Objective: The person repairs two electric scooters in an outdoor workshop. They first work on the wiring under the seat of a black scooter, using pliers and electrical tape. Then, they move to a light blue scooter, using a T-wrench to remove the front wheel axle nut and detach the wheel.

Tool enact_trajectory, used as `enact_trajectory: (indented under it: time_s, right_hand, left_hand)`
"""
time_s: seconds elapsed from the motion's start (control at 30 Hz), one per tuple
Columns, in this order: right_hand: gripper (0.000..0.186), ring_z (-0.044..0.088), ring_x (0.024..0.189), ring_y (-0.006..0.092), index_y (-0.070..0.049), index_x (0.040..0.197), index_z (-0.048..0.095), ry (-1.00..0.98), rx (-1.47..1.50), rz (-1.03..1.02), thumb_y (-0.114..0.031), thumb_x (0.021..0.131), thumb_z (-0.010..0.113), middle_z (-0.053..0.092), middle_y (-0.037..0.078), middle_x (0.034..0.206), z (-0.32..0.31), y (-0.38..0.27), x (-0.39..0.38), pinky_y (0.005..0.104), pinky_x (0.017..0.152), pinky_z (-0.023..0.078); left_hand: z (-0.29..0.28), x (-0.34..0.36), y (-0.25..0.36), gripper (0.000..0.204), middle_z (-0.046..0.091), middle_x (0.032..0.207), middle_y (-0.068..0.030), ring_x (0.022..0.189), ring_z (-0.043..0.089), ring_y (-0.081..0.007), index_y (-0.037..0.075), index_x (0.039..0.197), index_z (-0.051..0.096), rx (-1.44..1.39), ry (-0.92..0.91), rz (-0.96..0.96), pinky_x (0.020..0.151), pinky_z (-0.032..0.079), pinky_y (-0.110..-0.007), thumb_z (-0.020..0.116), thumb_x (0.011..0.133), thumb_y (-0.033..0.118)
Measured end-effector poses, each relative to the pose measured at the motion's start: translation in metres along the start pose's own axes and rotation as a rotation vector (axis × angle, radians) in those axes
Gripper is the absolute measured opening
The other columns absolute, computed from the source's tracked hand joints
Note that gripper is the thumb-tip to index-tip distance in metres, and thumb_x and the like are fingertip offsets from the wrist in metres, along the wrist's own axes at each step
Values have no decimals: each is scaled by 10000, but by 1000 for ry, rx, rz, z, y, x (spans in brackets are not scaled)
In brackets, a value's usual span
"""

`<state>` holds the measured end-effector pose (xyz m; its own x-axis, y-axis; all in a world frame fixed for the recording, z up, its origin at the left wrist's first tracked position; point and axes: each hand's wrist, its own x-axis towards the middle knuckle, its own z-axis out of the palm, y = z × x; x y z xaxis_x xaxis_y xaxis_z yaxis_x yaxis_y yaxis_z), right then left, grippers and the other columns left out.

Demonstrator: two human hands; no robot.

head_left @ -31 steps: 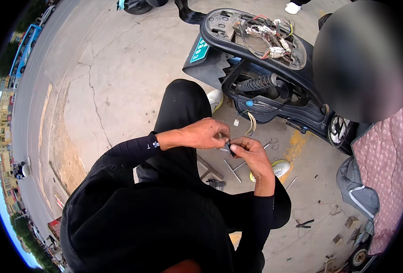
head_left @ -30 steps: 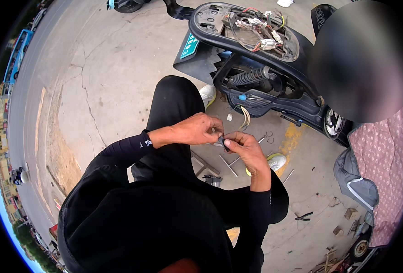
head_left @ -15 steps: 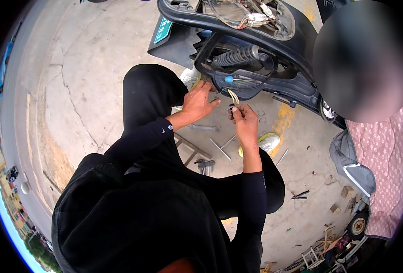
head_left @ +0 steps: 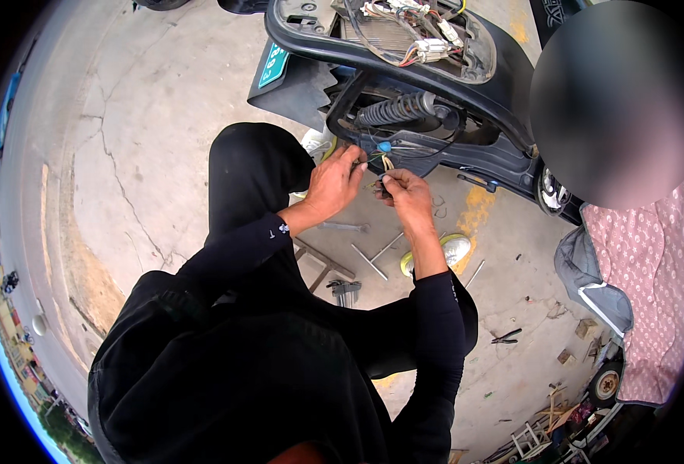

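My left hand (head_left: 333,188) is closed in a pinch beside the rear of a black scooter (head_left: 504,85); thin dark wires show at its fingertips. Close by on its right, my right hand (head_left: 408,198) grips a small dark connector (head_left: 386,184), mostly covered by thumb and fingers. Pale yellowish wires (head_left: 388,163) run from the connector up toward the scooter. Just above both hands a screwdriver with a blue handle (head_left: 384,147) rests on the scooter's lower frame, under a coil-spring shock absorber (head_left: 396,110).
White wire plugs (head_left: 432,50) lie in the scooter's uncovered top. On the concrete are a wrench (head_left: 343,226), a T-shaped metal tool (head_left: 373,259), pliers (head_left: 506,337) and a low metal frame (head_left: 323,263). A person with a pink patterned cover (head_left: 655,271) is at the right.
My two hands have come closer together, and the right hand with the connector has shifted slightly up and left. My left fingers have closed on the thin wires. The view has tilted a little.
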<state>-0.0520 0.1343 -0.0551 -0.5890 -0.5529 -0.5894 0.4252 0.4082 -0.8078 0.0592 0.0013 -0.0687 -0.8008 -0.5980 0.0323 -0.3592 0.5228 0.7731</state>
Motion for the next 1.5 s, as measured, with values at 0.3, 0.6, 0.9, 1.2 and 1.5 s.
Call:
enact_trajectory:
  time_s: [0.3,0.6,0.9,1.2,1.5]
  right_hand:
    - [223,685,739,134,-11,1119,653,-100,103,97,-149,944,636,700,53,924,11,-4,17,244,639,529]
    - [216,678,756,128,-24,1110,654,-124,156,111,-155,938,648,683,39,947,14,-7,23,246,654,535]
    - [131,666,781,118,-63,1042,655,-207,240,129,-150,947,629,673,18,946,7,-6,27,256,651,534]
    - [86,642,787,115,-85,999,636,-280,259,151,-140,933,634,647,4,895,10,-3,29,271,648,538]
    - [68,644,786,131,-88,988,623,-263,127,138,-136,939,616,657,16,905,3,-17,22,281,676,533]
  left_hand:
    - [-12,8,2,133,641,935,-192,890,630,-390,1,1038,554,-100,-126,58,748,486,-431,574,950,99]
    - [-15,8,5,146,626,925,-200,905,615,-405,-18,1026,568,-112,-163,77,769,480,-443,557,961,113]
    - [-14,10,0,169,652,847,-194,781,648,-362,-30,992,589,-126,-129,74,692,490,-417,584,945,132]
    - [-26,22,-9,283,664,889,-14,808,582,-104,36,1031,651,-703,-495,-670,694,479,-285,699,907,286]
    - [-24,24,-1,291,634,921,3,846,581,-102,84,1044,644,-794,-443,-721,691,465,-264,756,847,267]
